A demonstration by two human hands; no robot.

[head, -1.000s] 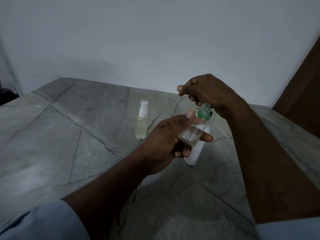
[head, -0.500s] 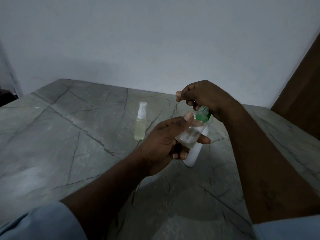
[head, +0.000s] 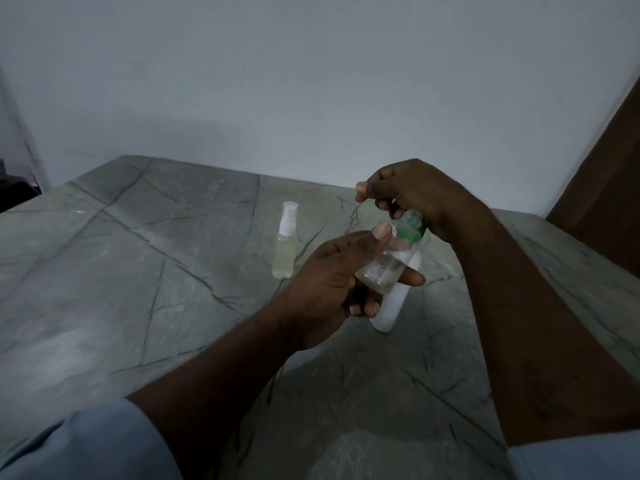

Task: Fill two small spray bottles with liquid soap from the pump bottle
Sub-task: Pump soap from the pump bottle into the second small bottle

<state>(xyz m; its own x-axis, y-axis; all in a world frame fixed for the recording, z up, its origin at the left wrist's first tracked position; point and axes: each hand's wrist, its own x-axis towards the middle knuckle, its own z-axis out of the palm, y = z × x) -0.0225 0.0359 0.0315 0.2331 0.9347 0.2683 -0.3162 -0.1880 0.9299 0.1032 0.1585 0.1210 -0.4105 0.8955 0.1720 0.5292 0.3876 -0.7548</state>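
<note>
The white pump bottle (head: 389,310) stands on the grey marble-pattern table (head: 138,271), and only its lower body shows; its top is hidden behind the hands. Directly in front of the pump bottle, lifted off the table, the left hand (head: 325,282) holds the small open bottle (head: 388,265). The fingers are wrapped round the bottle's clear body from below and the thumb (head: 377,233) presses on its shoulder. This bottle is tilted, with its uncapped neck (head: 412,225), which carries a green band, pointing up and away towards the top of the pump bottle. A little pale liquid lies in its lower end. The right hand (head: 415,192) sits over the top of the pump bottle, just above the open neck, with its fingers curled down tightly there. The pump head itself is covered, so it cannot be told how it is pressed. To the left of the pump bottle, a little farther back and well apart from both hands, the capped spray bottle (head: 285,254) stands upright on the table, with a white cap and pale yellowish liquid filling most of it. Light blue sleeves (head: 86,445) show at the near edge.
</note>
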